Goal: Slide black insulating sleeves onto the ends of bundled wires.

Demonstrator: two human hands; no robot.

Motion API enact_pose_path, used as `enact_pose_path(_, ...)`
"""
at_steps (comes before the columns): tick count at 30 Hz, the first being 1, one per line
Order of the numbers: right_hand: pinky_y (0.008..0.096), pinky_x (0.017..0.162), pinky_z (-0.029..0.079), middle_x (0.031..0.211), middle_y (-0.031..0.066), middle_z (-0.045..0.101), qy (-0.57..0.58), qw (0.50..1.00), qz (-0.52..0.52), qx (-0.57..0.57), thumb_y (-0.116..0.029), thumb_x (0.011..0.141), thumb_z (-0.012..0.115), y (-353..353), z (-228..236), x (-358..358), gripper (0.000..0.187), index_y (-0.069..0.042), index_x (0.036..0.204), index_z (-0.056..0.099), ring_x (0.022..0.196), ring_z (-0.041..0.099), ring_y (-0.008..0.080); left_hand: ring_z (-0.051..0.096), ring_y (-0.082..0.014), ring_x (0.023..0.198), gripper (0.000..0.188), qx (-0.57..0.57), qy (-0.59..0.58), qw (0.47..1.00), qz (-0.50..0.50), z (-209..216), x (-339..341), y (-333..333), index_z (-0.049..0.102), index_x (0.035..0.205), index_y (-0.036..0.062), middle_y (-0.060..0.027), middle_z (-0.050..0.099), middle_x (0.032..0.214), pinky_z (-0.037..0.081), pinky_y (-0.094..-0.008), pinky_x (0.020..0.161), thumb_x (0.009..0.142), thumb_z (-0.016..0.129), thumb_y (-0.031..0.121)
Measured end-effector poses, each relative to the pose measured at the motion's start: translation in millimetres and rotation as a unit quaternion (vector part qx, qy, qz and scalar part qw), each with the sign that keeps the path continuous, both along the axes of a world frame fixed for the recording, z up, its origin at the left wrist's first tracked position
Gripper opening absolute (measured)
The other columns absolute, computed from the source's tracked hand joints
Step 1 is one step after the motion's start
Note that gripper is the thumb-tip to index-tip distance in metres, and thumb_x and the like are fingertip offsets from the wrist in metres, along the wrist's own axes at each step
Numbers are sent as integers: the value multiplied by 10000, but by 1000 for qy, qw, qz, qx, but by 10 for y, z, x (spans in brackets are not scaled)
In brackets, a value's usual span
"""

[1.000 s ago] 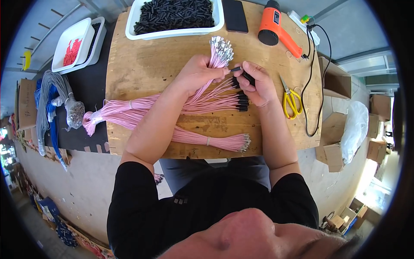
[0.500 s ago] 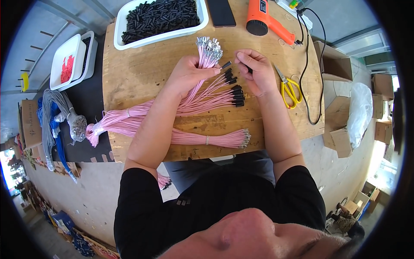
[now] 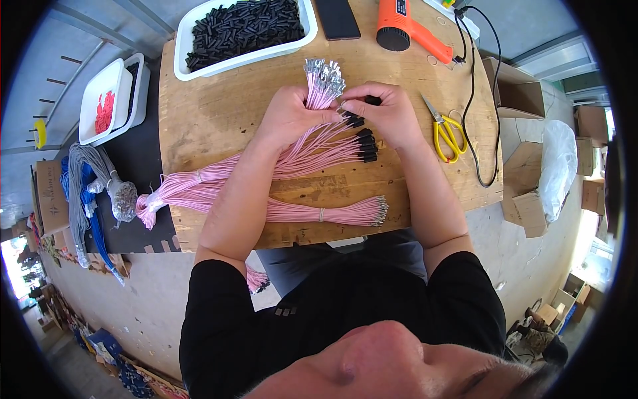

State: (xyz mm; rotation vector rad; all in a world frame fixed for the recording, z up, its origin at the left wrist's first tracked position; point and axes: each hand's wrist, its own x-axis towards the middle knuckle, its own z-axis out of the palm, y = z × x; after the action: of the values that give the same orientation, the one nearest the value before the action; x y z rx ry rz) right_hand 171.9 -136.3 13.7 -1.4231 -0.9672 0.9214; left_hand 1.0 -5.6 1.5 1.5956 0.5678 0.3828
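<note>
My left hand (image 3: 287, 120) is closed round a bundle of pink wires (image 3: 318, 100), whose silvery metal terminals (image 3: 325, 76) fan out above the fist. My right hand (image 3: 389, 118) is up against the left thumb, finger and thumb pinched at the end of a wire; the exact tip is hidden. Some black sleeve (image 3: 373, 100) shows in the curl of its fingers. Below the hands, several pink wires with black sleeved ends (image 3: 366, 145) spread over the wooden table. A second tied pink bundle (image 3: 332, 214) with bare metal ends lies nearer my body.
A white tray (image 3: 179, 61) of black sleeves stands at the back, beside a black phone-like slab (image 3: 337, 18). An orange heat gun (image 3: 419, 32), its black cord (image 3: 473, 86) and yellow-handled scissors (image 3: 449, 138) lie to the right. Grey wires (image 3: 83, 173) and a white tray (image 3: 86, 116) with red pieces sit left.
My right hand has moved left to meet the left hand at the bundle. The black-tipped wire that stuck out by the left thumb is now covered by the right fingers.
</note>
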Motion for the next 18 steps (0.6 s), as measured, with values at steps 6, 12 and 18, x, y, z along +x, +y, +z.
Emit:
enact_pose_path(6,213,682,486,842,11,706,-152,988,-28,6,-1,842,754,-22,-32,-20,64,1,904,744,751,600,53,634,-102,696,262,14,24,1000,12,-60,4,17,748,913,-5,-63,724,785,510,-289,662,791,842,207)
enact_pose_path(12,224,544,411,700,-27,607,-111,992,-59,31,-68,827,780,-3,-108,-54,108,-2,898,731,612,509,56,612,-101,664,290,76,58,995,13,-42,24,13,739,889,-15,-66,708,744,500,-297,636,808,820,252)
enact_pose_path(18,207,480,332,871,45,576,415,908,-54,11,-111,976,572,14,-63,255,219,36,1137,586,642,456,94,601,-97,666,275,9,23,999,27,-121,11,30,742,903,-24,-61,701,746,495,-294,631,814,809,227)
